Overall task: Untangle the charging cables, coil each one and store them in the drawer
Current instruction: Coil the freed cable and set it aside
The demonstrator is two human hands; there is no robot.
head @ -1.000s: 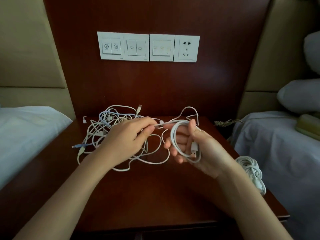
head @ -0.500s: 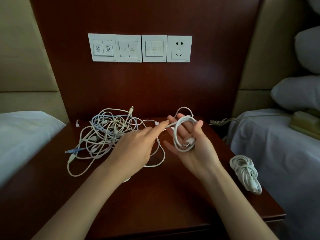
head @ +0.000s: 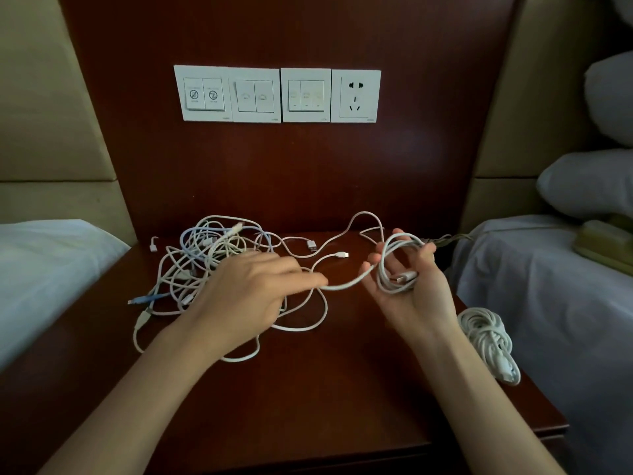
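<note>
The white cable (head: 344, 285) being wound is held above the middle of the nightstand (head: 308, 389), between the two hands. Its coil (head: 404, 235) hangs round the curled fingers of the right hand (head: 407, 286), which is turned palm up and grips the loops, with a plug lying across the palm. Half a second ago the left hand (head: 250, 296) reached right up to the coil. It has since drawn back toward the left, so a free stretch of cable now spans the gap. That stretch comes out from under the left fingertips, which are blurred, so it is unclear whether they pinch it or only lie on it.

Behind the left hand, the tangle (head: 205, 255) of white cables and one blue cable (head: 147, 298) lies at the back left of the nightstand, as before. Two loose plugs (head: 342, 254) now show at the back middle. A finished bundle (head: 489, 341) rests at the right edge, unmoved.

On the wall above is a switch panel (head: 277, 94). A bed (head: 41, 269) stands to the left of the nightstand, and a second bed (head: 548, 286) to the right carries a pillow (head: 582, 183).
</note>
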